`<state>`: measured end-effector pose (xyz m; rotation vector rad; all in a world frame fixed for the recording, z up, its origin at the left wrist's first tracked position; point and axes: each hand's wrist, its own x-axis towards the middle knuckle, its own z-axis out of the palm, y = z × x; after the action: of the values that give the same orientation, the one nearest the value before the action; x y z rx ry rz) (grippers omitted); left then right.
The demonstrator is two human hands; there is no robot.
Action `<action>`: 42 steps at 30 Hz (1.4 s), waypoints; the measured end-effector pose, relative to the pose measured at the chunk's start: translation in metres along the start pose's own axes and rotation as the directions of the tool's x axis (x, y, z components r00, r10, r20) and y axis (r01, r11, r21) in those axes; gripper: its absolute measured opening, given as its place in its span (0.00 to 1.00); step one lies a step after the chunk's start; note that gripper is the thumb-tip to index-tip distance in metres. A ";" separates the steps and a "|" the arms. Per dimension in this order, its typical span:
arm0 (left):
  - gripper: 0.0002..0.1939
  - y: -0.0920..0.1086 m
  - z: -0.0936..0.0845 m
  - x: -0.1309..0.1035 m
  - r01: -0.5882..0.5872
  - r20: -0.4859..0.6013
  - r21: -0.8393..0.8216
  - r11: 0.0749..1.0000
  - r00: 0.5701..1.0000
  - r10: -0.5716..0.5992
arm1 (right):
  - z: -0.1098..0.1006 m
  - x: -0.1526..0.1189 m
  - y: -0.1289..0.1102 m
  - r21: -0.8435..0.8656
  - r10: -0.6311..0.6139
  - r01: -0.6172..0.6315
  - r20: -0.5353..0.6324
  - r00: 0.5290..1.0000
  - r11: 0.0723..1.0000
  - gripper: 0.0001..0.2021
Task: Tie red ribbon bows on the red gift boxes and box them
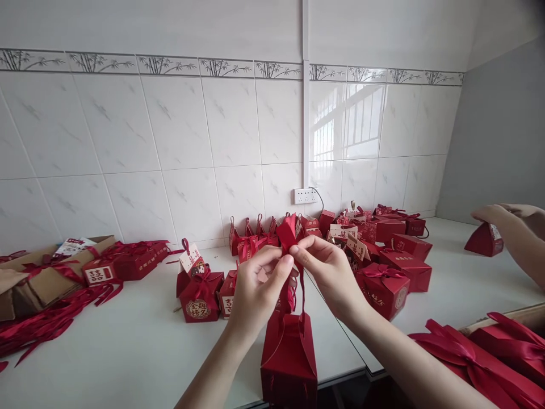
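At the centre, both my hands are raised above a red box near the table's front edge. A red ribbon runs from the top of the box up to my fingers. My left hand pinches the ribbon between thumb and fingers. Close beside it, my right hand pinches the same ribbon, and the two hands' fingertips nearly touch. The box has curved top flaps, and the ribbon's ends hang down to it. Part of the ribbon is hidden behind my fingers.
Several red boxes stand at the back and at the right. On the left are a cardboard carton and loose red ribbons. Another person's hands hold a red box at the far right. Ribboned boxes lie front right.
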<state>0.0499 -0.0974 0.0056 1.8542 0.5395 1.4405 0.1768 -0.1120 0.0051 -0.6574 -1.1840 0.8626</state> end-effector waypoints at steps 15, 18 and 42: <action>0.17 0.003 -0.003 0.003 0.334 0.144 -0.242 0.911 0.941 -0.306 | -0.006 -0.002 0.000 0.055 0.011 -0.024 0.219 0.976 0.998 0.13; 0.16 0.001 -0.005 0.003 0.334 0.092 -0.279 0.900 0.942 -0.321 | -0.006 -0.002 0.008 0.018 -0.091 0.090 0.219 0.971 0.996 0.09; 0.14 -0.011 -0.024 -0.009 -0.063 0.005 0.049 0.997 0.998 0.062 | -0.007 -0.009 0.014 -0.426 0.134 -0.011 0.260 0.956 0.905 0.07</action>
<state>0.0251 -0.0900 -0.0057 1.9271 0.5237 1.4769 0.1789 -0.1121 -0.0130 -0.9563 -1.6409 0.7849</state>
